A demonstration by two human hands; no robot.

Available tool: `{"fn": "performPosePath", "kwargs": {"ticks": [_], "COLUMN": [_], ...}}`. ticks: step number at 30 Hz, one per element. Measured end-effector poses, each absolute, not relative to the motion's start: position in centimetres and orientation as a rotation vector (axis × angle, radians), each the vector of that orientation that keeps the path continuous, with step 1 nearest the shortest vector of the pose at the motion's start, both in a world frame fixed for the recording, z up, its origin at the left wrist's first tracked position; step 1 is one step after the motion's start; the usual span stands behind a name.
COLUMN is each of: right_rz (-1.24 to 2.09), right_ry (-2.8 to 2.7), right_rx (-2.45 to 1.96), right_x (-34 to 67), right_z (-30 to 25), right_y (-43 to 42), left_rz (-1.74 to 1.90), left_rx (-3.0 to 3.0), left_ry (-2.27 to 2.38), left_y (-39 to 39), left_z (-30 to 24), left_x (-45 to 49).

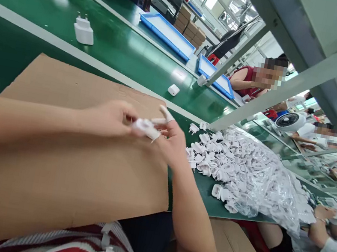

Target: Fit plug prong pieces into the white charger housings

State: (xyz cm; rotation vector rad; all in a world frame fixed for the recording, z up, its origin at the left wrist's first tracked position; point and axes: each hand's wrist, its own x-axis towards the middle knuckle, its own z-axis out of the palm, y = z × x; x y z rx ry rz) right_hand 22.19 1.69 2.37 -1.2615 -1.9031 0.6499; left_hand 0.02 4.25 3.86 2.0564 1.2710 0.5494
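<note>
Above a sheet of brown cardboard (80, 180), my two hands meet around a small white plug part (143, 126), blurred by motion. My left hand (113, 118) pinches its left end between thumb and fingers. On the other side my right hand (170, 141) is closed on the part's right end, with white covers on some fingertips. Just right of my right hand lies a heap of white plug parts (214, 160), several with two metal pins. Beyond the hands, a white charger block (173, 90) rests on the green belt (119, 54).
A larger white two-pin charger (84, 30) stands on the belt at the left. Clear plastic bag (268, 191) lies over the heap. A grey metal post (235, 116) rises behind it. Blue-rimmed trays (168, 34) line the far side. Co-workers sit across and to the right.
</note>
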Motion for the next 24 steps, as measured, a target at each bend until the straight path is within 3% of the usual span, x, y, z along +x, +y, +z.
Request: {"fn": "performPosePath", "kwargs": {"ticks": [5,10,14,20,24], "right_rz": [0.019,-0.006,0.016,0.173,0.63], "right_ry": [-1.745,-1.895,-1.941,-1.723,-1.298], "right_rx": [-1.853,-2.253,-2.232,-1.876,-1.453], "right_x": [28.5,30.4,30.3,29.7,28.1], "right_z": [1.9,0.8,0.7,1.0,0.9], "right_y": [6.1,7.3,7.4,7.5,7.9], "left_rz": [0.873,0.911,0.832,1.221,0.748], "left_rx": [1.88,1.796,1.742,2.174,2.317], "left_ry": [1.654,1.841,1.944,2.054,1.951], "left_y": [13.0,21.3,24.0,24.2,25.4], "left_z": [5.9,3.6,2.4,2.2,1.5], "left_x": [0.3,0.5,0.8,3.9,7.8]}}
